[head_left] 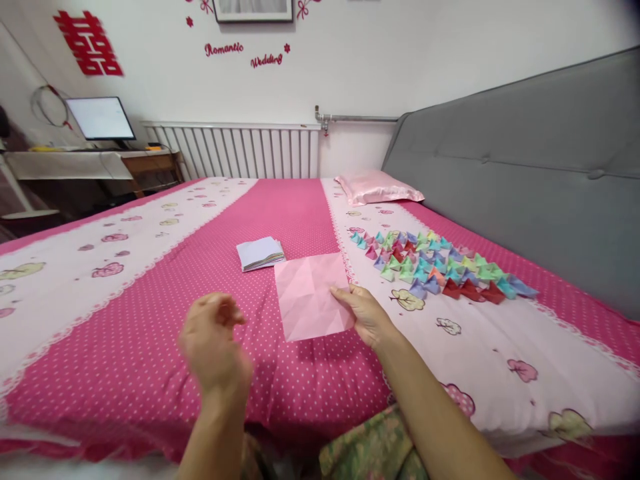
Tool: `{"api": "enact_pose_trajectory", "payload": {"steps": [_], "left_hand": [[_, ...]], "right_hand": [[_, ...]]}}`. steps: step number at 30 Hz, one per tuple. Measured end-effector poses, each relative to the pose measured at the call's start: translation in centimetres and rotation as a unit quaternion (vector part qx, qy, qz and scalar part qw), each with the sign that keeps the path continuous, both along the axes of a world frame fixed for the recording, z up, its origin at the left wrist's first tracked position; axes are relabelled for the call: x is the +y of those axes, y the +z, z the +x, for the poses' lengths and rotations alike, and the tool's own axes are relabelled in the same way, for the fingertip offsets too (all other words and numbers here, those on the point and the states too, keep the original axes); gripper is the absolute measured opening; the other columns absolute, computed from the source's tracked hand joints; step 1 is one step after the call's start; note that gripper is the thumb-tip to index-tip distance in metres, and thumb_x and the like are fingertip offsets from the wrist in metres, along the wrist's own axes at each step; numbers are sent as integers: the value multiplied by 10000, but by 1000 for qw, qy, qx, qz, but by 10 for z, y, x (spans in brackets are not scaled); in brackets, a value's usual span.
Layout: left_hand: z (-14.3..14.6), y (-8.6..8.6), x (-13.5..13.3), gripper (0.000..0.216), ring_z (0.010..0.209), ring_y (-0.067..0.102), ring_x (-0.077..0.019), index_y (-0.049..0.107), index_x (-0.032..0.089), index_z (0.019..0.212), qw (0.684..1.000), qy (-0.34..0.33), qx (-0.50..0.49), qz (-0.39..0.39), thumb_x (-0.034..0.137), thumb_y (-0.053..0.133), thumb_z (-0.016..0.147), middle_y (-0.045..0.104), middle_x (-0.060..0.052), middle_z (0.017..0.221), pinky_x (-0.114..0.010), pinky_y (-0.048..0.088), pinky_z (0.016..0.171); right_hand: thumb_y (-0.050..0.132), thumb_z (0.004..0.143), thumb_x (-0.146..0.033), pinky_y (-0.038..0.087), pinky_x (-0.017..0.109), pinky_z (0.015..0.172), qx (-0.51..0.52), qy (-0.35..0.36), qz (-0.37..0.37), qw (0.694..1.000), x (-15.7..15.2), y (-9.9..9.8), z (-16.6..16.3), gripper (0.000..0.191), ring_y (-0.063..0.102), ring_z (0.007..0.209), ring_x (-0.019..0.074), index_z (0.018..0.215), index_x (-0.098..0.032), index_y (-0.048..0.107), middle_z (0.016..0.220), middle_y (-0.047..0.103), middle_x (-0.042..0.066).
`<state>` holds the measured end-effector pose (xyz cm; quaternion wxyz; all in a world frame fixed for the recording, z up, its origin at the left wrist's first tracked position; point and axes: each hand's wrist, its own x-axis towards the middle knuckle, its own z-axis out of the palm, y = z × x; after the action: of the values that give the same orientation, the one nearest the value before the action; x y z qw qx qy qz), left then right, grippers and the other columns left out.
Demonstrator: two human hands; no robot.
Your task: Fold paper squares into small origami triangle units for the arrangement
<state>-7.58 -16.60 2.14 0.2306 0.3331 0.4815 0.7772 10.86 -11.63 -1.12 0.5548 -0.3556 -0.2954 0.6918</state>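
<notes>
The pink sheet of paper (307, 300), marked by crease lines, is over the near part of the bed (140, 347), and the right hand (369, 317) pinches it at the right edge. The left hand (215, 343) is apart from it, blurred, with curled fingers; I cannot tell if it is fully closed. Just beyond the sheet's far left corner lies a paper stack (260, 254). To the right, many small folded papers (435, 263) in several colours occupy the bed. Farther are a pillow (377, 187), a headboard (525, 153) and a radiator (240, 150).
</notes>
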Motion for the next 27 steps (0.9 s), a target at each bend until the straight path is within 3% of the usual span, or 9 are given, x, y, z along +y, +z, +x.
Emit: {"api": "enact_pose_trajectory", "payload": {"steps": [2, 4, 9, 12, 17, 21, 24, 27], "left_hand": [[8, -18, 18, 207, 573, 482, -99, 593, 134, 736, 995, -40, -14, -88, 314, 502, 692, 564, -18, 712, -223, 393, 511], [17, -36, 26, 251, 667, 513, -132, 600, 142, 785, 989, -67, 17, -128, 348, 475, 716, 588, -40, 795, -250, 413, 577], [37, -55, 14, 286, 991, 475, -200, 556, 194, 995, 969, -9, 227, -97, 327, 477, 754, 545, -62, 1039, -342, 352, 883], [44, -59, 8, 362, 1126, 402, -217, 523, 202, 1090, 961, -43, 259, -83, 321, 502, 749, 503, -71, 1165, -368, 263, 984], [50, -70, 11, 613, 1259, 252, -217, 366, 216, 1267, 967, -192, 97, -134, 372, 574, 711, 316, -66, 1363, -352, 166, 1049], [53, -66, 13, 719, 1271, 231, -198, 253, 254, 1316, 949, -278, -43, -141, 374, 599, 698, 218, -52, 1406, -310, 240, 1030], [55, -60, 11, 655, 1204, 361, -204, 299, 247, 1292, 921, -348, -122, -126, 342, 592, 713, 297, -72, 1373, -293, 359, 955], [55, -61, 9, 509, 1069, 499, -201, 414, 227, 1216, 897, -402, -153, -102, 326, 564, 739, 471, -80, 1250, -294, 440, 855]], "right_hand": [[704, 590, -206, 513, 297, 622, -11, -2, 1, 1000, -1, 0, 0, 209, 640, 640, 187, 749, -129, 593, 671, 678, 54], [706, 594, -239, 510, 293, 616, -30, -11, 4, 999, -2, 0, 0, 218, 638, 636, 186, 747, -131, 594, 663, 676, 50], [687, 615, -319, 495, 287, 566, -89, -41, 31, 995, -2, -5, -4, 222, 626, 599, 187, 713, -138, 603, 615, 665, 31], [675, 625, -344, 486, 285, 546, -108, -37, 41, 993, -4, -8, -8, 232, 621, 587, 186, 705, -136, 611, 604, 661, 30], [688, 620, -320, 489, 278, 563, -68, 8, 43, 997, -10, -7, -17, 233, 623, 614, 181, 733, -129, 618, 629, 664, 37], [684, 633, -295, 496, 274, 570, -35, 57, 43, 997, -14, -5, -21, 227, 627, 633, 177, 777, -132, 617, 678, 671, 44], [697, 620, -281, 501, 278, 590, -27, 80, 40, 996, -15, -6, -22, 240, 631, 657, 180, 796, -138, 620, 703, 676, 47], [714, 595, -277, 503, 285, 612, -37, 93, 38, 994, -16, -7, -23, 261, 633, 666, 183, 802, -146, 624, 711, 679, 43]]}}
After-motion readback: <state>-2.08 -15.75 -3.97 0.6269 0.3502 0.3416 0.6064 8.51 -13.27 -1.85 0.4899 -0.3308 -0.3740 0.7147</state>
